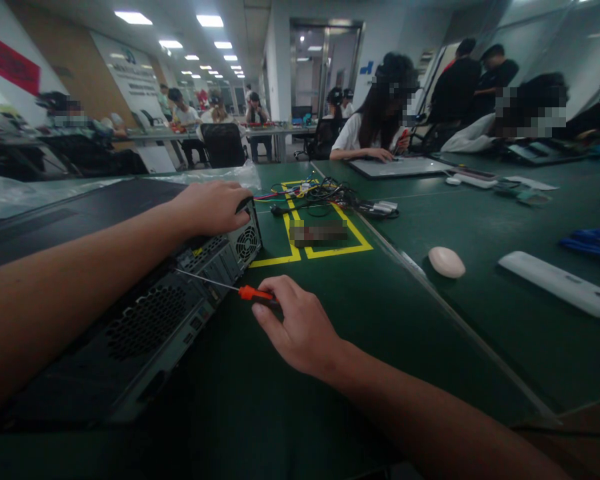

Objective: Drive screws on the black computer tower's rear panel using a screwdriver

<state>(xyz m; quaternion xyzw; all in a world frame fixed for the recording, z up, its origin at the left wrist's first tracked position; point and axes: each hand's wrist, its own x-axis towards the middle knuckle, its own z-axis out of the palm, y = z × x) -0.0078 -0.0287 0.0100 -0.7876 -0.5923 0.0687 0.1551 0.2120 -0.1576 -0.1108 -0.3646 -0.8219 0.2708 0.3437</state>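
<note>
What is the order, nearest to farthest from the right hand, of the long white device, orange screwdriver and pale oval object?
From the right hand:
1. Orange screwdriver, held in it.
2. Pale oval object, to its right.
3. Long white device, farther right.

A single head-worn camera takes in everything here. It looks from above and beside the computer case (pixel 180 307), on the side of its vented panel, facing forward and down over the desk (pixel 405 360). The case is close and seen at a slant, so its top and vented panel both show. The left hand (pixel 210 208), on the case, and the right hand (pixel 303 323), beside it, are also near, their forearms cut by the frame edges. The wide view runs past the case to a seated co-worker (pixel 350 137), then well beyond it to the glass door (pixel 311 73) and ceiling lights (pixel 210 21).
</note>
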